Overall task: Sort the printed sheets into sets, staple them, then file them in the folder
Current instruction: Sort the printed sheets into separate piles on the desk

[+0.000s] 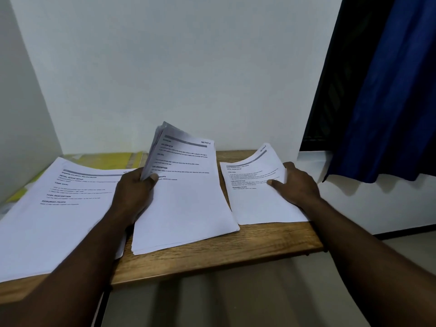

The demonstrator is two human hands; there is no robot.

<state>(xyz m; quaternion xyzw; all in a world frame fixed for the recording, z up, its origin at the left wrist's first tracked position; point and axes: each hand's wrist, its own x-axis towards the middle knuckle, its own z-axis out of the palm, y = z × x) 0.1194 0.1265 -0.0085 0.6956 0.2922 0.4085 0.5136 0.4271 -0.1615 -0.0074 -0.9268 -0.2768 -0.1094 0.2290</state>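
Three lots of printed sheets lie on a wooden table point(212, 253). My left hand point(135, 192) grips the left edge of the middle stack point(188, 204), thumb on top, and the stack's upper left corner is lifted and fanned. My right hand point(297, 185) rests on the right pile point(254, 197), fingers curled round its right edge and thumb pressing on the page; that pile's far corner curls upward. The left pile point(59, 208) lies flat, touched by neither hand. A yellow folder point(108, 159) lies partly hidden under the left pile at the back. No stapler is in view.
A white wall stands right behind the table and another closes off its left side. A blue curtain point(387, 90) hangs at the right over a dark window opening. The table's right end stops just past the right pile; floor shows below the front edge.
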